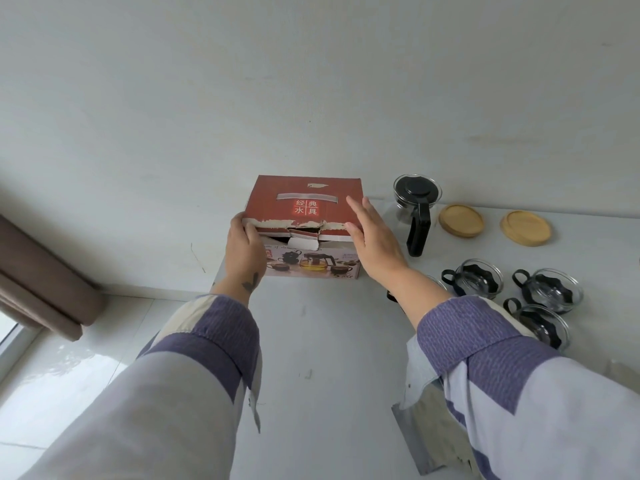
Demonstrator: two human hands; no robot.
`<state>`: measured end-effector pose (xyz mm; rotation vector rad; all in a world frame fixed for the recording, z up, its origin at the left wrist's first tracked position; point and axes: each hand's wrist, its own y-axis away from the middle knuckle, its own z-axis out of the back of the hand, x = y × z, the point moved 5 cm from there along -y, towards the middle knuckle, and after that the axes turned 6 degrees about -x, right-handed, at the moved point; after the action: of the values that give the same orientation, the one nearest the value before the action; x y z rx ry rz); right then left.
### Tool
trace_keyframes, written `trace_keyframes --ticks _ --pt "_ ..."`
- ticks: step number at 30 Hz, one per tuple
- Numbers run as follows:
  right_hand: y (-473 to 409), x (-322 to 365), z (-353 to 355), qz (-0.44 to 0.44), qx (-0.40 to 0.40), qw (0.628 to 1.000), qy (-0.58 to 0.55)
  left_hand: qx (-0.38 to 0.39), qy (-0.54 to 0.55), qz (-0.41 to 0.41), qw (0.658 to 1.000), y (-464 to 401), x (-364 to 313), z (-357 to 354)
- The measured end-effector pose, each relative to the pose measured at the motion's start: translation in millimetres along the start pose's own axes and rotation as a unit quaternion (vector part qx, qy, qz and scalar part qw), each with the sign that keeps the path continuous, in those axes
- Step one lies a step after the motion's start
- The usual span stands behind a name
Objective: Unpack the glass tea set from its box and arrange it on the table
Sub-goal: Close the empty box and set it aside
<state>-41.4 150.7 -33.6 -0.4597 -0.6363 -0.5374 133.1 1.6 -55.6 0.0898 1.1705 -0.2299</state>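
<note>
The red tea set box (pixel 304 202) stands at the table's far left, its torn lid flap down. My left hand (pixel 244 251) grips the box's near-left corner, fingers curled under the flap edge. With straight fingers, my right hand (pixel 372 233) lies flat against the box's right side. To the right stand the glass teapot (pixel 417 202) with a black lid and handle, two round wooden coasters (pixel 461 220) (pixel 525 227), and three glass cups in black holders (pixel 479 280) (pixel 552 289) (pixel 540 323). Part of another cup shows behind my right wrist.
The white table (pixel 329 341) meets a white wall behind the box. Left of the table lie a glossy tiled floor (pixel 69 375) and a brown curtain (pixel 41 282). A grey plastic sheet (pixel 429 420) sits at the near edge under my right sleeve.
</note>
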Motion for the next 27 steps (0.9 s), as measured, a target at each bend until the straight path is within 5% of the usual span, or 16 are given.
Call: trace_keyframes --ticks 7,27 --pt "-0.3 -7.9 -2.4 0.037 0.027 0.995 0.088 0.019 -0.063 -0.045 0.997 -8.3 4.5 0.9" --pt "-4.7 -2.1 3.6 0.104 0.012 0.978 0.18 0.017 -0.016 0.002 1.0 -7.0 15.3 -3.6"
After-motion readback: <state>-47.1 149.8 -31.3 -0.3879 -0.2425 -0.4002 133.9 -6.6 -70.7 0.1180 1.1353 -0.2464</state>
